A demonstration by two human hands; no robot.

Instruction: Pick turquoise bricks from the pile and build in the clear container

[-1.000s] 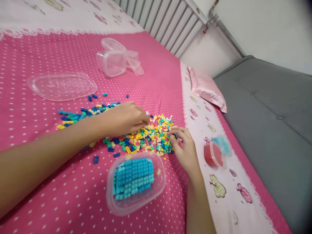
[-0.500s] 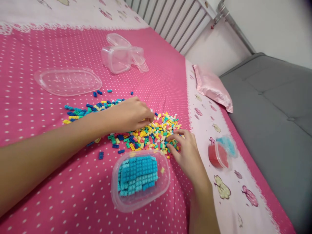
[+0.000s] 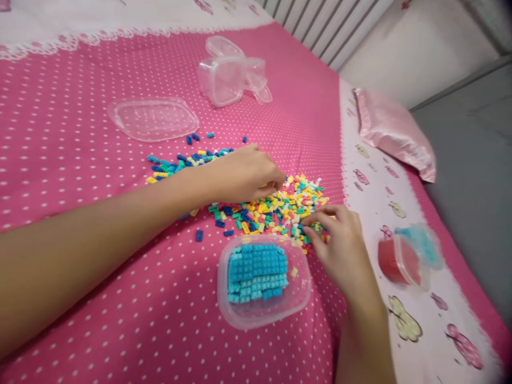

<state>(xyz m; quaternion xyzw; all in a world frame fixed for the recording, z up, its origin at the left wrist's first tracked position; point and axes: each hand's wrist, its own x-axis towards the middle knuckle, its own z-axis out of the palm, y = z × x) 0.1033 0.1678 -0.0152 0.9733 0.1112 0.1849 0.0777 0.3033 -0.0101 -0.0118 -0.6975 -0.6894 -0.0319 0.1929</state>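
Observation:
A loose pile of small toy bricks [image 3: 264, 216] in yellow, green, blue, white and pink is spread across the bed. My left hand [image 3: 250, 173] lies over the pile with its fingers curled down; its fingertips are hidden, so what they pinch cannot be made out. At the pile's right edge, the thumb and index finger of my right hand [image 3: 340, 240] come together around a small blue-green toy brick [image 3: 300, 227]. Just below the pile stands a clear plastic tub [image 3: 264, 319], holding rows of joined turquoise bricks [image 3: 258, 266] and a loose pale yellow brick.
A clear lid [image 3: 154, 120] lies flat beyond the pile, with empty clear tubs [image 3: 228, 80] further back. To the right are a tub of red pieces [image 3: 396, 261] and a tub of light blue pieces [image 3: 424, 242]. A pink pillow [image 3: 394, 130] rests near the grey padded panel [image 3: 468, 138].
The camera view has shifted, so everything appears further right and slightly higher. Both hands stay at the same spots on the pile, nearly unchanged in pose.

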